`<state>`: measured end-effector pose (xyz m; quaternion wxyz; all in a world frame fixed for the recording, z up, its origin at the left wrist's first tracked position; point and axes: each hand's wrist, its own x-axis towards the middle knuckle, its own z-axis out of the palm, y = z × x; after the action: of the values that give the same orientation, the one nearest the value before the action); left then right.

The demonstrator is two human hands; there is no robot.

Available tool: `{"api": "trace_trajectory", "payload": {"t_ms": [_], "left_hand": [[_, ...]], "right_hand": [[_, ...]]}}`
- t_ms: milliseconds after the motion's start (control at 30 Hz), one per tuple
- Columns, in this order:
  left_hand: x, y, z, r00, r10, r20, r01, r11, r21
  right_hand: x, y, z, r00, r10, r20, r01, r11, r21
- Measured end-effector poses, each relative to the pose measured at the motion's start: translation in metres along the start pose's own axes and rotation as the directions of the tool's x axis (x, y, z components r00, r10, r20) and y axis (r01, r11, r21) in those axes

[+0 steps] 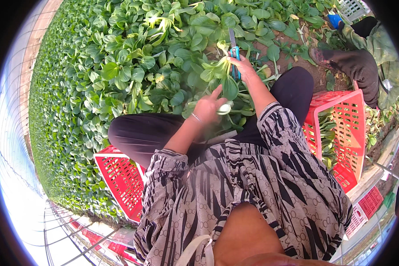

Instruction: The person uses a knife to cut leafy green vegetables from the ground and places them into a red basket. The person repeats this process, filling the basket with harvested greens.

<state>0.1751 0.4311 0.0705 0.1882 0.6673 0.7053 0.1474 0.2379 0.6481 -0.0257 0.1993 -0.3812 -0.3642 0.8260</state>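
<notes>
My left hand [207, 108], slightly blurred and with a bracelet at the wrist, is closed around a bok choy whose pale cut base [224, 109] sticks out towards the right. Its index finger points up at the leaves above. My right hand [242, 68] grips a knife with a blue-and-black handle [235, 63], the blade directed away from me. Between its thumb and fingers, light green bok choy leaves [216, 70] are also pinched, hanging just above my left hand. Dense growing bok choy [146, 63] spreads in front and to the left.
A red plastic crate [347, 133] holding bok choy stands at my right; another red crate [119, 178] is at my left. Bare soil [319, 76] with loose leaves shows at right. A co-worker with a blue glove [334, 20] sits upper right near a white crate [352, 9].
</notes>
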Motion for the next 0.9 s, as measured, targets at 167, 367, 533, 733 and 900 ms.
{"api": "trace_trajectory", "payload": {"t_ms": [167, 367, 533, 733, 900], "left_hand": [[-0.029, 0.001, -0.035, 0.997, -0.069, -0.047, 0.057, 0.973, -0.226], [-0.055, -0.054, -0.063, 0.635, -0.611, -0.473, 0.076, 0.659, -0.748], [-0.051, -0.087, -0.066, 0.471, -0.794, -0.384, -0.027, 0.422, -0.906], [-0.029, -0.077, -0.055, 0.62, -0.688, -0.378, 0.249, 0.629, -0.737], [-0.004, -0.083, -0.046, 0.776, -0.631, -0.011, 0.336, 0.428, -0.839]], "right_hand": [[-0.027, -0.038, 0.005, 0.978, -0.102, 0.183, 0.1, 0.995, 0.024], [-0.042, -0.03, 0.022, 0.887, -0.135, 0.441, 0.14, 0.99, 0.022], [-0.045, -0.024, 0.033, 0.829, -0.114, 0.547, 0.214, 0.969, -0.122], [-0.054, -0.031, 0.04, 0.825, 0.008, 0.565, 0.162, 0.954, -0.251], [-0.063, -0.013, 0.056, 0.801, 0.126, 0.586, 0.028, 0.969, -0.247]]}}
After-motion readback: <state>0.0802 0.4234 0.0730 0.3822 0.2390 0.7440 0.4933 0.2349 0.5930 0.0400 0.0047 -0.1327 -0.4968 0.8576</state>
